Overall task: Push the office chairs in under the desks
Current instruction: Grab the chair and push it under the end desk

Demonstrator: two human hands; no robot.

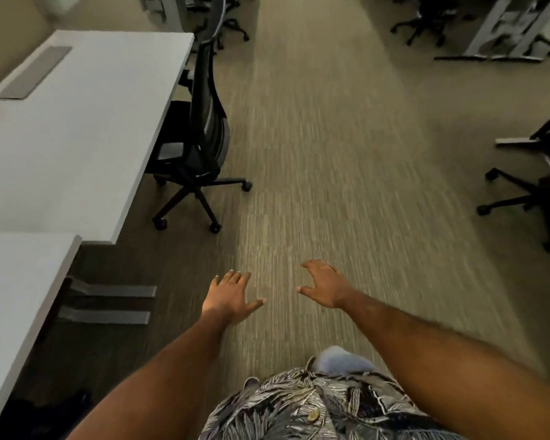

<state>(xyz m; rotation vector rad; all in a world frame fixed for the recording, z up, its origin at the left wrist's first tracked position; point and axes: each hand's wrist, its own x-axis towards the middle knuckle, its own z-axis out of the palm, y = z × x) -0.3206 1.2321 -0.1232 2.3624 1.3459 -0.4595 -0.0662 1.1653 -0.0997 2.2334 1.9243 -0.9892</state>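
Observation:
A black mesh-back office chair (205,122) stands at the white desk (77,122) on the left, its seat tucked under the desk edge and its wheeled base out on the carpet. Another black office chair (534,192) stands out in the aisle at the right edge, only partly in view. My left hand (231,296) and my right hand (324,285) are stretched out ahead of me over the carpet, fingers spread, holding nothing. Both hands are well short of either chair.
A second white desk (16,296) is near left, with grey desk feet (108,304) on the dark floor beneath. More chairs (423,23) and a grey desk frame (508,33) stand at the far end. The carpeted aisle (331,138) runs ahead.

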